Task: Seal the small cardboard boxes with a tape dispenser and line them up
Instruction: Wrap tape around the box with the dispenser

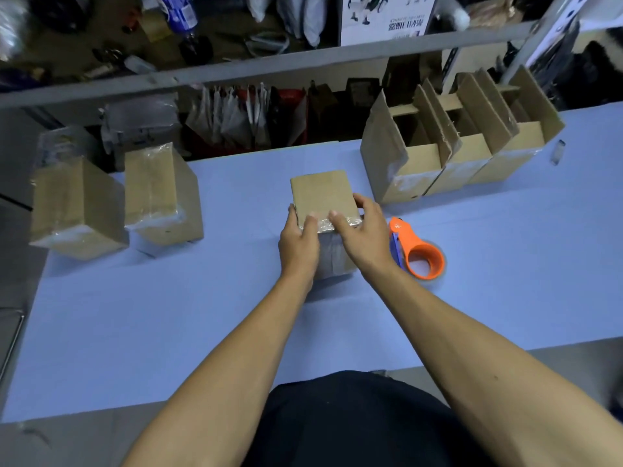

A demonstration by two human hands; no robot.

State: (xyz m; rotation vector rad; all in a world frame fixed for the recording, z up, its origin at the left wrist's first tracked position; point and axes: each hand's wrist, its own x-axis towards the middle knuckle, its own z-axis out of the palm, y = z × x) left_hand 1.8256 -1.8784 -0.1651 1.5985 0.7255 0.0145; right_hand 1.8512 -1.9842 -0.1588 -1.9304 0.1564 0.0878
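Observation:
A small closed cardboard box stands in the middle of the blue table, with clear tape over its near top edge. My left hand grips its left near corner, fingers pressed on the tape. My right hand holds its right near side, fingertips on the same taped edge. An orange tape dispenser lies on the table just right of my right hand, untouched. Two taped boxes stand side by side at the far left.
Three open cardboard boxes with raised flaps stand in a row at the back right. Behind the table a grey metal shelf rail runs across, with bags and packages under and above it. A small clear item lies far right.

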